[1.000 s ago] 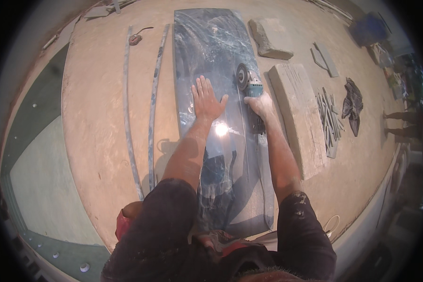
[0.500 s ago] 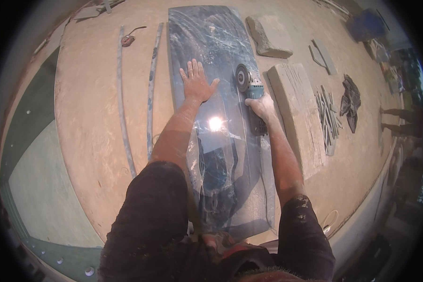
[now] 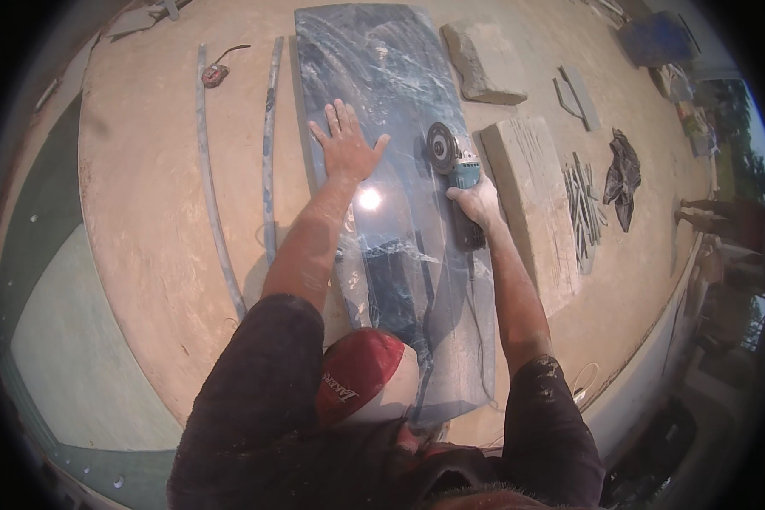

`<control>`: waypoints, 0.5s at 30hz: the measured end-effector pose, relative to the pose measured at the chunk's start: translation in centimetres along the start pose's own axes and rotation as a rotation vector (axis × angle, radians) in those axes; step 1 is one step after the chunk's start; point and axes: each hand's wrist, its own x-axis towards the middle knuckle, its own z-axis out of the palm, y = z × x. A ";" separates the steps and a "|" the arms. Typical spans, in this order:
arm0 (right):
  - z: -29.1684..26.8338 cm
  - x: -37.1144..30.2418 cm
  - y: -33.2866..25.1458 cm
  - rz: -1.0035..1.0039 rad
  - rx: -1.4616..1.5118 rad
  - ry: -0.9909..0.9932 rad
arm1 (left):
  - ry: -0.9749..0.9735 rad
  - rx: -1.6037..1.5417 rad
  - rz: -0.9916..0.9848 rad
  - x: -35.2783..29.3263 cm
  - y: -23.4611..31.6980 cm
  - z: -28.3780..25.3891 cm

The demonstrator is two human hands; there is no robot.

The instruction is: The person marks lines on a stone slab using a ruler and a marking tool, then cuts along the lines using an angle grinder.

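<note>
A long, glossy blue-grey stone slab (image 3: 404, 85) lies lengthwise before me. Flat on its left part rests my left hand (image 3: 348, 153), fingers stretched and thumb out. My right hand (image 3: 478, 202) grips a teal and black angle grinder (image 3: 464, 176) over the slab's right side. Its round disc (image 3: 440, 148) stands at the far end of the tool; whether it spins or touches the stone I cannot tell. The power cord (image 3: 476, 310) trails along the slab toward me.
Two rough stone blocks (image 3: 531, 204) lie right of the slab, with thin stone strips (image 3: 585, 204) and a dark crumpled bag (image 3: 623, 178) beyond. Two long strips (image 3: 268, 161) and a tape measure (image 3: 215, 76) lie left. Rounded red-and-white cloth (image 3: 361, 374) shows near me.
The red-and-white cloth has come into view at the slab's near end. Both hands keep their holds; the whole view has shifted slightly. The grinder sits a little lower in the picture.
</note>
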 end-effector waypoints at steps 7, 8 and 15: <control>0.1 0.5 0.2 0.009 -0.005 -0.007 | -0.028 -0.022 0.008 0.2 0.1 -0.5; 0.2 0.6 0.3 0.015 -0.006 -0.010 | -0.024 -0.031 0.006 0.2 0.1 -0.5; -0.2 0.7 -1.2 0.011 -0.022 -0.020 | 0.024 -0.018 0.004 0.4 0.0 0.0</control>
